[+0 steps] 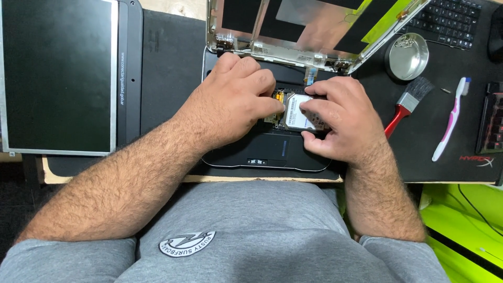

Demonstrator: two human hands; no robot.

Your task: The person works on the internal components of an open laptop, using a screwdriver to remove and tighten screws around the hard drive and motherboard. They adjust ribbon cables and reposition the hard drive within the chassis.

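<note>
An opened black laptop base (262, 152) lies on the desk in front of me, its stripped lid shell (314, 26) tilted back behind it. A small silver hard drive with a white label (297, 112) sits in the base. My left hand (236, 99) rests over the left part of the base, fingertips pressing at the drive's left edge near a small connector. My right hand (340, 118) grips the drive from the right, thumb below and fingers on top. The hands hide much of the drive.
A removed screen panel (57, 76) lies at the left on a dark mat. To the right are a round metal dish (408, 56), a red-handled brush (408, 105), a pink and white toothbrush (450, 120), a small screw (445, 90) and a black keyboard (448, 21).
</note>
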